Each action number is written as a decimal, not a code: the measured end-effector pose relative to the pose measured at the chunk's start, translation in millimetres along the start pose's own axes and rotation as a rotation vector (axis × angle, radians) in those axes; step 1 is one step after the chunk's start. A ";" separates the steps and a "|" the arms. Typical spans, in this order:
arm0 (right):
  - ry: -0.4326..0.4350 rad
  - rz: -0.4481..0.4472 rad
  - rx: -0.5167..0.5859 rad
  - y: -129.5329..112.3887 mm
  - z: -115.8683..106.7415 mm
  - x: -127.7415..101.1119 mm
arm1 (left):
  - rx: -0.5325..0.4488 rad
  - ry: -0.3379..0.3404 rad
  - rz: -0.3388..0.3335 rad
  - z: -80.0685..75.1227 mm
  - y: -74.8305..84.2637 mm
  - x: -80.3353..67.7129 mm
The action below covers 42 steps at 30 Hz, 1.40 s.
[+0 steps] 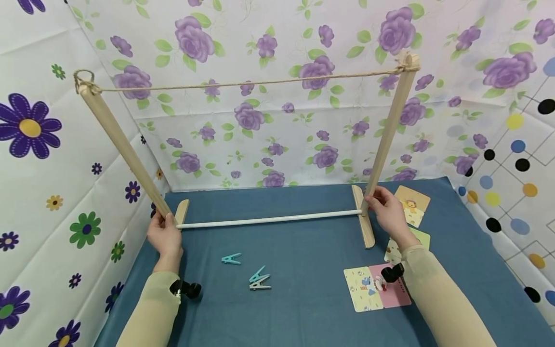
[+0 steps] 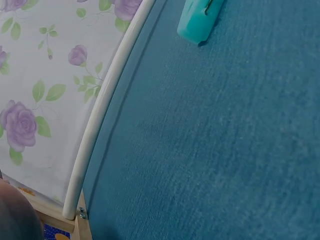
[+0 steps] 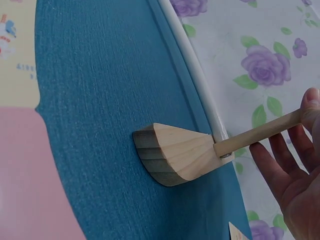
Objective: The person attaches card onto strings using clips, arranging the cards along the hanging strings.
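Observation:
A wooden rack stands on the blue cloth (image 1: pixel 303 241): two leaning posts, a rope (image 1: pixel 243 84) strung between their tops and a white crossbar (image 1: pixel 269 220) at the base. My left hand (image 1: pixel 166 224) grips the left post (image 1: pixel 121 144) just above its foot. My right hand (image 1: pixel 375 201) holds the right post (image 1: pixel 390 125) low down, near its wooden foot (image 1: pixel 364 221). In the right wrist view the thumb and fingers (image 3: pixel 280 170) lie around the post (image 3: pixel 260 132) where it meets the foot (image 3: pixel 175 160). The left wrist view shows the crossbar (image 2: pixel 100 115).
Three clothespins lie in front of the rack: a teal one (image 1: pixel 231 259), then a teal and a white one together (image 1: pixel 259 280). Picture cards lie at the right (image 1: pixel 414 205), with a yellow and a pink card (image 1: pixel 362 289) nearer me. Flowered sheets wall the space in.

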State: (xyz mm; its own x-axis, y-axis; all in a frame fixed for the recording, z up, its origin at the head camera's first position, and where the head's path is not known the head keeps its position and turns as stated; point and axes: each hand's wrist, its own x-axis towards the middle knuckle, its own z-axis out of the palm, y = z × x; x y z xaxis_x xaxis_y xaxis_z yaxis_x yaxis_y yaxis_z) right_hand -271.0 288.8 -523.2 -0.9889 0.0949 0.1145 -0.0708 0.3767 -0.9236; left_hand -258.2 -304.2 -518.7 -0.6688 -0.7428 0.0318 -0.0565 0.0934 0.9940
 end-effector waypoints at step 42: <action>0.031 0.033 -0.016 5.1 -4.2 -0.8 | -0.001 -0.044 -0.014 13.4 -3.8 5.0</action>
State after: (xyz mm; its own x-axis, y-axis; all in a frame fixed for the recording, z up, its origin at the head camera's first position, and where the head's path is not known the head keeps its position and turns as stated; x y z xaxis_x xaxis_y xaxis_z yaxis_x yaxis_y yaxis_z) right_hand -270.0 294.5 -526.5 -0.9860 0.1362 0.0959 -0.0362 0.3871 -0.9213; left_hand -271.2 -299.4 -523.8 -0.6997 -0.7143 0.0134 -0.0655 0.0829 0.9944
